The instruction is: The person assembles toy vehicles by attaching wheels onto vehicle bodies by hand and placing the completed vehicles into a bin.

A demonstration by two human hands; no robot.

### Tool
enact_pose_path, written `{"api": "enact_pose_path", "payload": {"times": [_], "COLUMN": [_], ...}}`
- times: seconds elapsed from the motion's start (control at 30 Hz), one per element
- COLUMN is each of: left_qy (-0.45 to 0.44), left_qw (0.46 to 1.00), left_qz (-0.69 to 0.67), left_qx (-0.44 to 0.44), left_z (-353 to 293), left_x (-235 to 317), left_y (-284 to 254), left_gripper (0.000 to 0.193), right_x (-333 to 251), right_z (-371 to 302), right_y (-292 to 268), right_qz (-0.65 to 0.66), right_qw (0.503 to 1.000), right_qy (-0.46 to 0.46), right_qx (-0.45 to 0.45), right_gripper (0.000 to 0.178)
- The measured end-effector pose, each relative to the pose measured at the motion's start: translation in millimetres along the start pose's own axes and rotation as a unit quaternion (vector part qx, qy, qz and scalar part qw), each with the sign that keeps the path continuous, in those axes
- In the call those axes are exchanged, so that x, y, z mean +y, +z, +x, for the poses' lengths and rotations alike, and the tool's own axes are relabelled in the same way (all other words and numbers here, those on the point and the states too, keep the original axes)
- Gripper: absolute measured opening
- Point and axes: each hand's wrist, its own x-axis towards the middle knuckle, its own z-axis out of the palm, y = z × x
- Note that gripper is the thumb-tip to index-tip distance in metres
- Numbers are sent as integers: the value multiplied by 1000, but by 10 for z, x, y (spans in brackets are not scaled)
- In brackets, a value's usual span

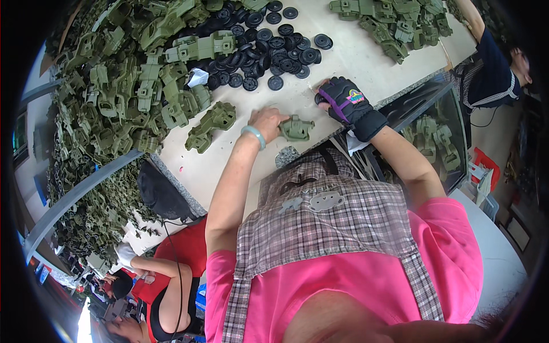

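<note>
My bare left hand (266, 124), with a pale bracelet at its wrist, grips the end of an olive-green plastic toy vehicle body (296, 129) near the table's front edge. To the right of it, my right hand (345, 103) is over the tabletop in a black and purple glove. Its fingers are curled in, and what they may hold is hidden. Another green vehicle body (210, 127) lies apart to the left of my left hand. Beyond both hands spreads a heap of round black plastic wheels (260, 51).
A large pile of green vehicle bodies (126, 80) covers the left side of the white table (354, 51). A smaller pile (394, 26) lies at the far right. Below the right edge, a bin (437, 137) holds more bodies. Co-workers sit at left (166, 286) and right (486, 68).
</note>
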Motion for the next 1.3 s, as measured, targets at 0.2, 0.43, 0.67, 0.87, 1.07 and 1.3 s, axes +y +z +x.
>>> {"api": "enact_pose_path", "payload": {"times": [0.2, 0.43, 0.67, 0.87, 1.07, 1.3], "left_qy": [22, -63, -66, -80, -83, -89], "left_qw": [994, 966, 964, 965, 952, 940], "left_qz": [53, -8, 39, 34, 14, 14], "left_qx": [91, 251, 256, 248, 296, 329], "left_z": [-135, -337, -295, -308, -315, -281], "left_x": [148, -23, 48, 82, 118, 87], "left_y": [-111, 412, 370, 404, 463, 591], "left_gripper": [64, 71, 63, 64, 73, 65], "right_x": [109, -355, -449, -473, -494, -686], "right_z": [-154, -95, 265, 438, 454, 537], "right_y": [107, -127, -15, -65, -73, 79], "right_qz": [6, 251, 63, -49, -47, 136], "right_qw": [998, 966, 978, 953, 954, 981], "right_qy": [-13, 45, -178, -250, -224, -123], "right_qx": [-64, -43, -87, -164, -192, -58], "right_gripper": [41, 51, 55, 63, 59, 38]}}
